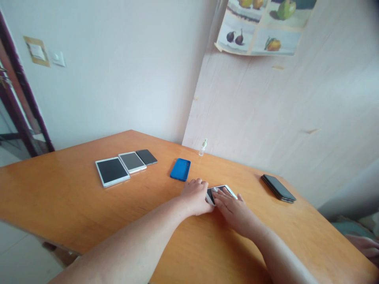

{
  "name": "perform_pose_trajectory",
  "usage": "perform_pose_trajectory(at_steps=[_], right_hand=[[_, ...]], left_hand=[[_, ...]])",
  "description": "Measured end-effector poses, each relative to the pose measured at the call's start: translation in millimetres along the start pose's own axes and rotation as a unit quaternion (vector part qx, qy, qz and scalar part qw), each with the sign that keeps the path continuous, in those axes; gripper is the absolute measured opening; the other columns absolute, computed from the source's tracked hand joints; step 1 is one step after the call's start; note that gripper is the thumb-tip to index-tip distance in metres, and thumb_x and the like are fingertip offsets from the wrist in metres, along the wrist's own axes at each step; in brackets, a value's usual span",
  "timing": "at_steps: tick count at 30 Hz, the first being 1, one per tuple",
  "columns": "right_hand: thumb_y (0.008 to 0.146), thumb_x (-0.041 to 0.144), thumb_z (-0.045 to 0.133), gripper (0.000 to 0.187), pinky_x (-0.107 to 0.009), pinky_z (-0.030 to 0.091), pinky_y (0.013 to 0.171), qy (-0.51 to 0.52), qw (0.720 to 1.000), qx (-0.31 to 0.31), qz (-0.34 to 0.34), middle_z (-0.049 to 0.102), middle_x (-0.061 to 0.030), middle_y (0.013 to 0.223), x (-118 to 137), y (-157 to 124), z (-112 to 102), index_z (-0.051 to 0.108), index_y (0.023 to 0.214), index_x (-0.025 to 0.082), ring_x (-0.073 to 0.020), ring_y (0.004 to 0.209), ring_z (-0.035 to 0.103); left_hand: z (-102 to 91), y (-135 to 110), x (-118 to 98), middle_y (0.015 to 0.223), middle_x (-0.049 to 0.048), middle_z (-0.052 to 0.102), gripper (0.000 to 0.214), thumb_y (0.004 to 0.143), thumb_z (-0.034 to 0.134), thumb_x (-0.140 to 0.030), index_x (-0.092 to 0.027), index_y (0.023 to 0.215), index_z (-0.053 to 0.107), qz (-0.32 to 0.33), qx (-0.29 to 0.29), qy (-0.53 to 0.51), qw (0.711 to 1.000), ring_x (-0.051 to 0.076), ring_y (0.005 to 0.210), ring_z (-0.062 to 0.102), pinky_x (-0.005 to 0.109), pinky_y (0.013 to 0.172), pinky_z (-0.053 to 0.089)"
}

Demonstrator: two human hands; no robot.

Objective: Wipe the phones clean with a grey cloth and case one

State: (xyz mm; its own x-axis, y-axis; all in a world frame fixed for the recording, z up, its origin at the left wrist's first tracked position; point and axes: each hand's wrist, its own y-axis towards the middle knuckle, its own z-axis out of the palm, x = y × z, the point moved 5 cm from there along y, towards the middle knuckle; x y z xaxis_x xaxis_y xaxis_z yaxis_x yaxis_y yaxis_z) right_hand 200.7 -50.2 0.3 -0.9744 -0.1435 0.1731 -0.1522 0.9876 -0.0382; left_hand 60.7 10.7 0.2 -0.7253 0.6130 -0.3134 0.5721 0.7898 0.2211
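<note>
A white-framed phone (223,189) lies flat on the orange wooden table (74,201), mostly covered by my hands. My left hand (196,196) grips its left end, fingers curled around the edge. My right hand (233,209) rests flat on the screen with fingers stretched out, and something pale shows under the fingertips, too small to name. A blue phone case (180,169) lies just beyond my left hand.
Two white tablets (111,171) (132,162) and a dark phone (146,156) lie in a row at the far left. Stacked black phones (278,188) sit at the right near the wall. A small spray bottle (203,147) stands in the wall corner.
</note>
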Motion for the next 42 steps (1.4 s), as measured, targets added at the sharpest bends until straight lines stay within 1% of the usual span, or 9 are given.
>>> perform_pose_trajectory(at_steps=[3, 8, 10, 15, 17, 23, 30, 37, 42], right_hand=[[0.101, 0.050, 0.017, 0.052, -0.064, 0.011, 0.113, 0.036, 0.996, 0.029, -0.078, 0.035, 0.0001, 0.155, 19.4, -3.7, 2.0, 0.038, 0.146, 0.036, -0.0258, 0.146, 0.019], [0.100, 0.049, 0.020, 0.053, -0.074, 0.011, 0.106, -0.027, 0.993, -0.024, 0.113, 0.034, -0.0015, 0.155, -37.9, 8.2, 0.2, 0.041, 0.145, 0.032, -0.0340, 0.146, 0.016], [0.100, 0.047, 0.021, 0.052, -0.074, 0.012, 0.106, -0.036, 0.990, -0.036, 0.134, 0.034, -0.0029, 0.155, -43.1, 9.4, 0.4, 0.041, 0.145, 0.029, -0.0348, 0.146, 0.016], [0.101, 0.047, 0.019, 0.051, -0.065, 0.011, 0.112, 0.035, 0.998, 0.006, -0.050, 0.038, -0.0038, 0.153, 11.9, 2.3, 3.2, 0.042, 0.145, 0.032, -0.0284, 0.146, 0.020], [0.101, 0.049, 0.018, 0.052, -0.065, 0.010, 0.112, 0.043, 0.997, 0.013, -0.068, 0.038, -0.0028, 0.153, 15.8, 2.1, 3.0, 0.042, 0.145, 0.033, -0.0282, 0.146, 0.020], [0.100, 0.049, 0.020, 0.053, -0.075, 0.013, 0.105, -0.039, 0.990, -0.038, 0.126, 0.035, -0.0021, 0.154, -43.5, 13.4, 2.8, 0.041, 0.145, 0.031, -0.0347, 0.145, 0.019], [0.100, 0.048, 0.017, 0.053, -0.065, 0.015, 0.113, 0.019, 0.997, -0.006, -0.075, 0.038, -0.0008, 0.153, 6.5, 6.2, 11.0, 0.044, 0.143, 0.034, -0.0270, 0.146, 0.021], [0.095, 0.053, 0.019, 0.056, -0.080, 0.014, 0.103, -0.036, 0.994, -0.075, 0.074, 0.037, 0.0007, 0.152, -67.8, 22.7, 24.9, 0.048, 0.140, 0.036, -0.0383, 0.143, 0.022], [0.097, 0.051, 0.019, 0.054, -0.061, 0.015, 0.116, 0.010, 0.997, -0.045, -0.061, 0.040, 0.0021, 0.151, -31.7, 17.6, 30.1, 0.051, 0.138, 0.037, -0.0275, 0.145, 0.024]], left_hand=[[1.0, 0.4, 0.3, 0.113, 0.0134, 0.060, 0.059, 0.067, 0.064, -0.052, -0.018, 0.115, 0.053, 0.002, -0.008, -0.008, 1.000, 0.032, 0.106, 0.056, 0.043, 0.090, 0.046], [2.6, 1.7, -0.7, 0.113, 0.0131, 0.060, 0.062, 0.062, 0.067, -0.051, -0.018, 0.112, 0.051, -0.004, -0.003, -0.001, 1.000, 0.032, 0.105, 0.057, 0.042, 0.089, 0.047], [3.1, 1.9, -1.0, 0.112, 0.0131, 0.060, 0.064, 0.061, 0.067, -0.050, -0.018, 0.114, 0.050, -0.001, -0.009, -0.003, 1.000, 0.032, 0.105, 0.057, 0.042, 0.088, 0.047], [3.7, 1.2, 0.6, 0.115, 0.0145, 0.061, 0.069, 0.066, 0.063, -0.049, -0.016, 0.124, 0.044, -0.002, -0.018, -0.028, 0.999, 0.033, 0.107, 0.057, 0.043, 0.091, 0.046], [3.7, 0.8, 0.4, 0.117, 0.0153, 0.060, 0.071, 0.067, 0.062, -0.048, -0.016, 0.127, 0.042, -0.003, -0.014, -0.032, 0.999, 0.033, 0.110, 0.057, 0.043, 0.092, 0.045], [5.4, 0.5, -2.4, 0.117, 0.0145, 0.059, 0.077, 0.061, 0.067, -0.049, -0.017, 0.127, 0.042, -0.007, 0.003, -0.025, 1.000, 0.034, 0.110, 0.056, 0.043, 0.092, 0.045], [2.9, -3.2, -6.9, 0.114, 0.0140, 0.061, 0.066, 0.066, 0.062, -0.043, -0.018, 0.124, 0.044, -0.022, -0.021, -0.036, 0.999, 0.033, 0.104, 0.058, 0.044, 0.086, 0.047], [7.2, -5.9, -16.4, 0.112, 0.0158, 0.059, 0.072, 0.058, 0.065, -0.053, -0.017, 0.118, 0.046, -0.018, -0.011, -0.039, 0.999, 0.033, 0.100, 0.058, 0.046, 0.083, 0.049], [9.8, -8.7, -17.7, 0.113, 0.0162, 0.059, 0.075, 0.061, 0.063, -0.048, -0.017, 0.125, 0.040, -0.025, -0.035, -0.062, 0.997, 0.033, 0.099, 0.057, 0.046, 0.083, 0.047]])
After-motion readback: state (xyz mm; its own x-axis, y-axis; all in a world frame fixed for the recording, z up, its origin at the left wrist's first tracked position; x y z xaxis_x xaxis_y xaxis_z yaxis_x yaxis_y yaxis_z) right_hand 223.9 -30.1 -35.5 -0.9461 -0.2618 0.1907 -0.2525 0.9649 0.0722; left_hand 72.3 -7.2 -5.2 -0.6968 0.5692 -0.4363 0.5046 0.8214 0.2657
